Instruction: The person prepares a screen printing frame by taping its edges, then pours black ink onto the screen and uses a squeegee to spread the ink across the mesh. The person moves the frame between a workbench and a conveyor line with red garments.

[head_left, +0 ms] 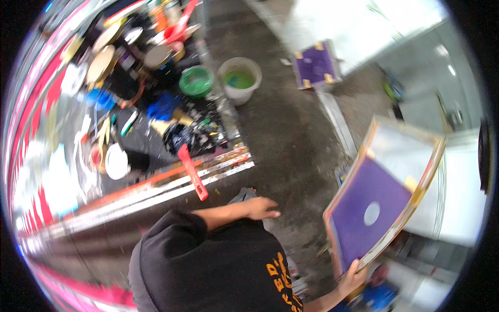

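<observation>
My right hand (352,278) grips the lower edge of a framed screen (366,197), which has purple mesh with a pale circle in it, a whitish band at its top and tan tape patches. The screen is raised at a tilt on my right. My left hand (262,208) is held in front of my dark shirt, empty, with its fingers apart and loosely bent. To the upper left of that hand, a red long-handled tool (192,171) lies across the edge of a cluttered worktop.
The paint-stained worktop (236,158) holds several tubs, cans and a green basin (196,78). A white bucket (239,86) stands beside it. A smaller purple screen (315,67) is farther back, next to a white panel (343,26). Pale panels (457,203) border the right side.
</observation>
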Demonstrator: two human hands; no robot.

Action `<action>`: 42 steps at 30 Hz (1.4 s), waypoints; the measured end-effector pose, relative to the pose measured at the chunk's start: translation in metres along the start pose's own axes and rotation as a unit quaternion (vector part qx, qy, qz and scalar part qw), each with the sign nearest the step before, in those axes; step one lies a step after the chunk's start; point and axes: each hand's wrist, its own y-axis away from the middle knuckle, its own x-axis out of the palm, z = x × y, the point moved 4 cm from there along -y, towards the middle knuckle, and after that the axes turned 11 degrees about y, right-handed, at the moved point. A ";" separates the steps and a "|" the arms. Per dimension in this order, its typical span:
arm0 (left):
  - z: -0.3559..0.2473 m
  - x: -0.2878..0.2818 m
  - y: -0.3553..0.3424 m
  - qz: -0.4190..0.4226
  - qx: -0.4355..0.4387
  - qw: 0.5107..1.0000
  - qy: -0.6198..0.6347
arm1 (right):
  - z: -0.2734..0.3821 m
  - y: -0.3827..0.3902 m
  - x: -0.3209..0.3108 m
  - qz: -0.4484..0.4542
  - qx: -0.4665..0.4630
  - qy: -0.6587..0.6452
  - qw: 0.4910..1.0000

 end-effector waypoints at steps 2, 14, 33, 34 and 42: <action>-0.025 -0.023 -0.029 -0.122 0.053 0.988 0.073 | -0.010 -0.058 0.032 0.096 0.025 0.025 0.995; -0.020 -0.142 -0.178 -0.403 -0.143 0.871 0.242 | 0.045 -0.399 0.276 0.335 -0.193 0.052 0.921; 0.152 -0.129 -0.342 -0.444 -0.461 0.444 0.627 | 0.640 -0.794 0.471 0.286 -0.407 -0.216 0.840; 0.148 -0.173 -0.343 -0.365 -0.352 0.692 0.513 | 0.662 -0.807 0.469 0.275 -0.419 -0.218 0.837; 0.156 -0.687 -0.324 -0.662 -0.347 0.572 0.336 | 0.813 -0.889 0.543 0.257 -0.389 -0.290 0.836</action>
